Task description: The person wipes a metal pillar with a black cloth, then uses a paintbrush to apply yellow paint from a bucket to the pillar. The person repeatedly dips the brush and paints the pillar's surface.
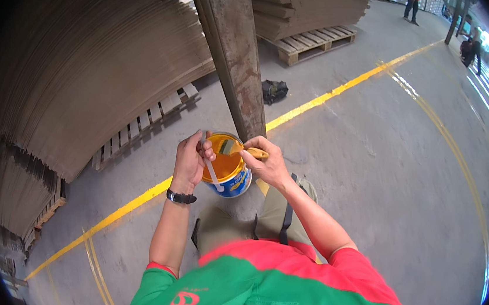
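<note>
Yellow paint fills the open paint can [227, 165], a small round tin with a blue and white side and a white wire-style handle hanging down its front. The left hand [189, 160] holds the can up in front of the person's body, its grip clamped on the can's left side with fingers curled over the rim. A black wristwatch [181, 197] sits on that wrist. The right hand [267, 160] has its grip shut on the wooden handle of a paintbrush [243, 149], whose bristles lie over the can's mouth at the far rim, touching or just above the paint; which one cannot be told. The can hangs in the air above the concrete floor [371, 182], just in front of a rusty steel column [230, 51] that rises steeply away. A yellow painted line [332, 93] runs across the floor past the column's foot. To the left stand tall stacks of flattened cardboard sheets [88, 61] on wooden pallets [140, 131]; another loaded pallet [314, 41] sits further back. A small black bag [274, 91] lies on the floor beside the column. The person wears a red and green shirt [266, 290]. Far off, another person [412, 4] stands at the top edge.
</note>
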Demonstrator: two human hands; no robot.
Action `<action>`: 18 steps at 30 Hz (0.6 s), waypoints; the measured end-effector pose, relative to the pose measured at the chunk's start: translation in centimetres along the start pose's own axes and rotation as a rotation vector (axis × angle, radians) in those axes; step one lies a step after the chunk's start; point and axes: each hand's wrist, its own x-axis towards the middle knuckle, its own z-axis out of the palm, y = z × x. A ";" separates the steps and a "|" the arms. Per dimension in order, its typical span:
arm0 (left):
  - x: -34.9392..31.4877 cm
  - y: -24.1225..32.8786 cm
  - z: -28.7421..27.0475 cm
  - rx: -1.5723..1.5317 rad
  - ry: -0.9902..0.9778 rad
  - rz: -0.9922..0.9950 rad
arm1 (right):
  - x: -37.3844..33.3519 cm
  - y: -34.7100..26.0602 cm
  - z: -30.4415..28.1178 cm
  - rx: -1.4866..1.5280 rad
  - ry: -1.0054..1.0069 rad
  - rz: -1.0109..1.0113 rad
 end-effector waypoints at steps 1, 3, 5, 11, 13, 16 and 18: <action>-0.1 0.2 0.2 -0.006 0.001 0.014 | 0.0 0.0 -0.2 0.083 -0.020 0.072; -0.3 0.5 0.4 -0.018 0.003 0.035 | 0.0 -0.1 -0.4 0.163 -0.036 0.123; -0.6 0.7 0.7 -0.038 -0.010 0.056 | 0.2 -0.1 -0.6 0.157 -0.023 0.081; -1.5 1.8 2.2 -0.047 0.002 0.089 | 0.5 -1.0 -1.5 -0.115 0.008 -0.174; -1.8 2.2 2.7 -0.050 -0.005 0.105 | 0.6 -1.3 -1.8 -0.088 -0.045 -0.131; -2.3 2.3 3.1 -0.063 -0.018 0.140 | 0.8 -1.3 -2.2 -0.150 -0.034 -0.253; -2.3 2.5 3.3 -0.067 -0.043 0.166 | 0.9 -1.3 -2.2 -0.234 -0.003 -0.389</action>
